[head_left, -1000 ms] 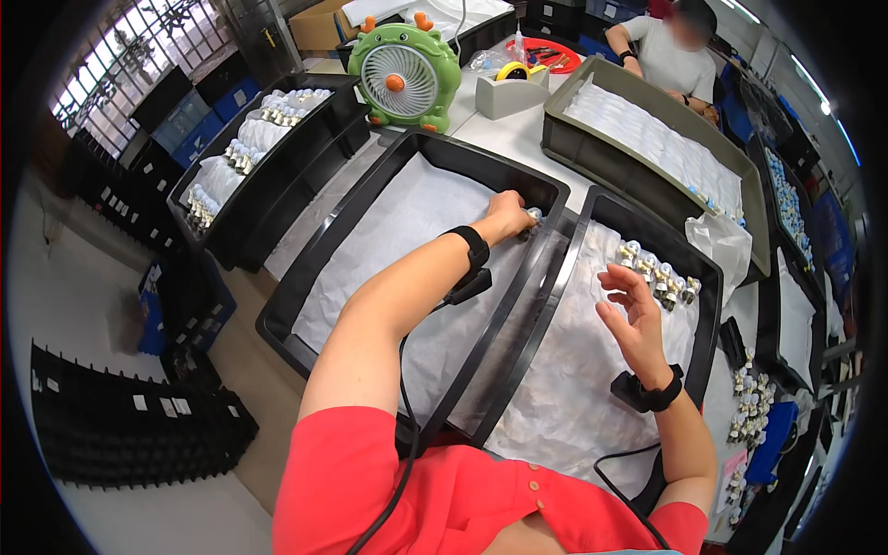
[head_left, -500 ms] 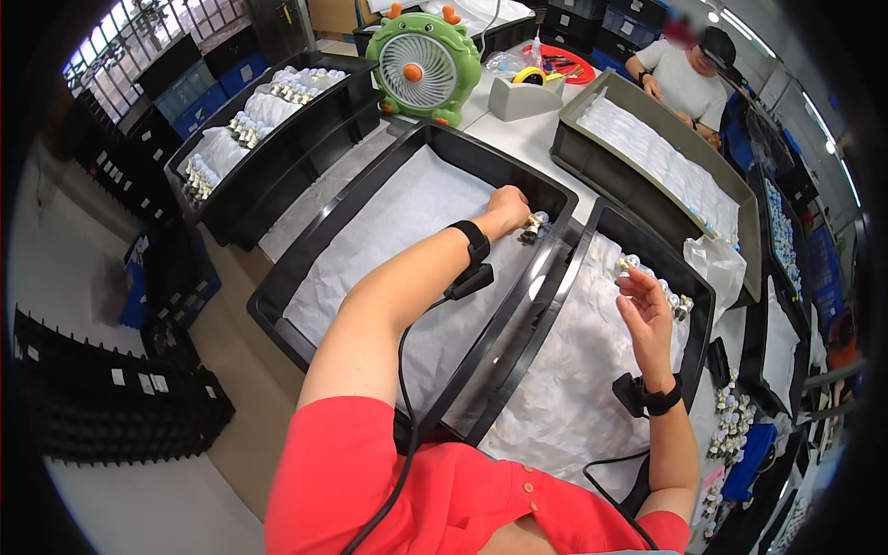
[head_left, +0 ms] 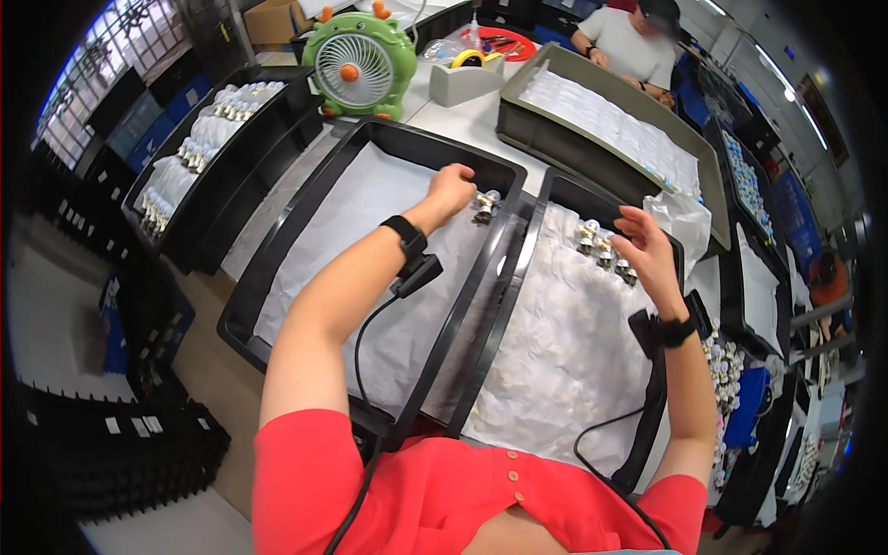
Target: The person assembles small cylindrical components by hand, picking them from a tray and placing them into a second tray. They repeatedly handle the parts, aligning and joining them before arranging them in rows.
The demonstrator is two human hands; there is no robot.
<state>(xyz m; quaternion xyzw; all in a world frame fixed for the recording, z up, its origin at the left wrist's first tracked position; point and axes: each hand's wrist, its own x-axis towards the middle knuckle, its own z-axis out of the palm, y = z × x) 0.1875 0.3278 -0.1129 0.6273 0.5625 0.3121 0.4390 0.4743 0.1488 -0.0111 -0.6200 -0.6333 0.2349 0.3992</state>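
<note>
In the black tray (head_left: 242, 294) on the left, lined with white paper, lie a few small brassy metal fittings (head_left: 487, 205) with pale bluish ends, near the far right corner. My left hand (head_left: 451, 190) hovers just left of them, its fingers loosely bent, tips a little apart; nothing shows in it. A second black tray (head_left: 504, 319) on the right holds crumpled white paper (head_left: 555, 361) and a short row of similar fittings (head_left: 606, 252) near its far end. Above the right end of that row is my right hand (head_left: 650, 252), fingers spread and apparently without a thing.
A green animal-shaped fan (head_left: 398, 69) stands behind the left tray. Farther left, a black bin (head_left: 250, 185) holds rows of fittings. An olive bin (head_left: 527, 125) with white packing stands behind the right tray, beside a plastic bag (head_left: 680, 222). Beyond it, a person (head_left: 624, 46) works.
The view has shifted to the right. My left hand has drawn slightly away from the fittings in the left tray. My right hand has moved toward the tray's far right edge, uncovering the row.
</note>
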